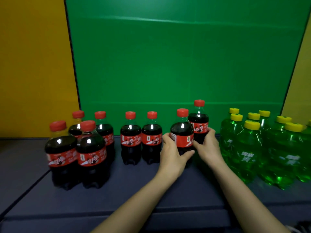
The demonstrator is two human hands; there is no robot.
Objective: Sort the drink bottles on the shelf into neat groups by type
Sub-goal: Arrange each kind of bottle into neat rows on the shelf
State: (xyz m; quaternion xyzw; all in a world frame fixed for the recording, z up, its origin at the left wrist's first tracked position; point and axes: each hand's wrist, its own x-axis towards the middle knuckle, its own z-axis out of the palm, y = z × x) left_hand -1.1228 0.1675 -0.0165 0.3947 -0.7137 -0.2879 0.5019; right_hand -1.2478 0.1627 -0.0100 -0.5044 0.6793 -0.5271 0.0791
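A green backdrop (168, 56) stood upright behind the grip and filled the space above it. Two level creases crossed it, a top crease (168, 21) high above the grip and a low crease (134, 103) just above it. A dark yellow panel (33, 64) stood well to the grip's left, edged by a thin black strip (73, 64). A paler yellow panel (301, 81) stood far right of the grip.

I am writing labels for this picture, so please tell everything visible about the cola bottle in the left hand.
This cola bottle is small, clear plastic, with red cap and red wrap label, dark drink filling it to the shoulder. It is upright over the dark blue shelf. The left hand grips its lower body; the right hand holds a second cola bottle behind it.
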